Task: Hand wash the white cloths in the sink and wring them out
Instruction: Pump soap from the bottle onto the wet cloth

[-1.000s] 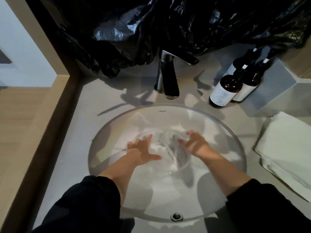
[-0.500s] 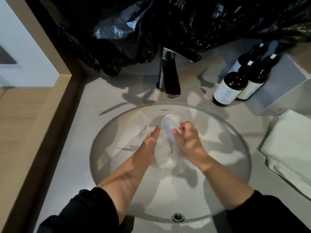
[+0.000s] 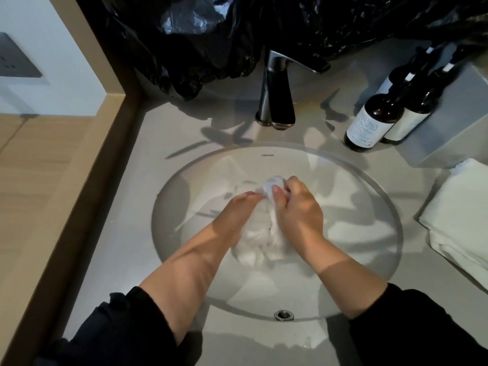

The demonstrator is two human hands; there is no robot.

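A wet white cloth (image 3: 260,240) is bunched up in the middle of the oval white sink (image 3: 184,196). My right hand (image 3: 297,210) grips its upper end, with a white tuft poking out above the thumb. My left hand (image 3: 235,212) lies against the cloth's left side, fingers pointing toward the right hand; its fingertips are partly hidden by the fabric. The lower part of the cloth hangs between both wrists. Both sleeves are dark and pushed up the forearms.
A dark faucet (image 3: 277,101) stands behind the basin. Two brown pump bottles (image 3: 372,122) and a grey box (image 3: 454,122) sit at the back right. Folded white towels (image 3: 464,215) lie on the right counter. Black plastic (image 3: 237,30) covers the back wall. An overflow hole (image 3: 284,315) marks the near rim.
A second ago both hands were spread over the cloth on the sink bottom. They have since come together, gathered it into a bunch and lifted it.
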